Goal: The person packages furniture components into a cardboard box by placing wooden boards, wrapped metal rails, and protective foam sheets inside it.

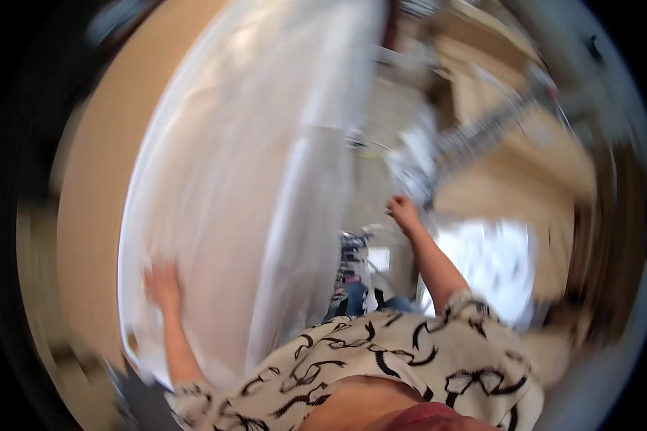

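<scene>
Sheeting (216, 165) under the spread left grip (164, 287) wants even pressure; I cannot tell if the curled right grip (402, 210) holds anything.

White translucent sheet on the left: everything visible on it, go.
The white translucent sheet is long and thin-looking, either plastic film or light fabric; blur hides which. It lies spread lengthwise over a tan surface, which shows bare along the sheet's left side. Faint lengthwise wrinkles cross it, and a brighter, whiter band runs down its right part. The left edge looks bowed, at least partly from the lens. The left hand, fingers spread, appears to rest on it near the lower left.
</scene>
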{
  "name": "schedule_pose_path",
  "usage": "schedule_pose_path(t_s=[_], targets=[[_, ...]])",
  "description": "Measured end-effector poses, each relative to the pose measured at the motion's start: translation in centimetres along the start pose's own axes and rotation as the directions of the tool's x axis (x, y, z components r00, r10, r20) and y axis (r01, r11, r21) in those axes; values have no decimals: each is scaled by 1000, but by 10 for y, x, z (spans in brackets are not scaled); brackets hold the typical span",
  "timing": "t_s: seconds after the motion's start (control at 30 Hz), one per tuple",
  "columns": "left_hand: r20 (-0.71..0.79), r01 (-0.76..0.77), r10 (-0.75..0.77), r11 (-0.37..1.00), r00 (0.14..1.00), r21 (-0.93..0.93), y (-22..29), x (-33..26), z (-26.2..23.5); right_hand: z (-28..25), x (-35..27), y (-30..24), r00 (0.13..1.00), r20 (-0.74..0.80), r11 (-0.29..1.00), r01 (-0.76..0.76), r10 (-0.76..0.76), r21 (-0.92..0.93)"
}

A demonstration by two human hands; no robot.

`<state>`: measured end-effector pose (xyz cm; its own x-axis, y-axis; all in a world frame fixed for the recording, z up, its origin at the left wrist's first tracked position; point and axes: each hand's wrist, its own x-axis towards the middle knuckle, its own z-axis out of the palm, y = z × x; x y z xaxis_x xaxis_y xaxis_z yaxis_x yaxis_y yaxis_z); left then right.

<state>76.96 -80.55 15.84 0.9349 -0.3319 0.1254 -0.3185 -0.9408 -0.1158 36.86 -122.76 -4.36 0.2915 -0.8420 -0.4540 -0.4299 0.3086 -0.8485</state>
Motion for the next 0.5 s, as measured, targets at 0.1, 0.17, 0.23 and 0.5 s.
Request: schedule_pose_path(t_s=[0.1,0.17,0.23,0.5], targets=[[-74,-70,68,997,995,-28,-54,-7,50,13,-48,5,997,55,983,59,-50,-175],[-12,-22,21,990,1000,-140,-41,-16,32,9,-83,53,990,-97,992,95,-103,-81],[38,-251,248,951,968,182,-86,12,48,-4,-132,85,996,-34,996,75,-77,-49],[-375,-663,546,609,749,-436,117,-85,-117,-123,-415,393,813,-465,882,-453,350,-128]])
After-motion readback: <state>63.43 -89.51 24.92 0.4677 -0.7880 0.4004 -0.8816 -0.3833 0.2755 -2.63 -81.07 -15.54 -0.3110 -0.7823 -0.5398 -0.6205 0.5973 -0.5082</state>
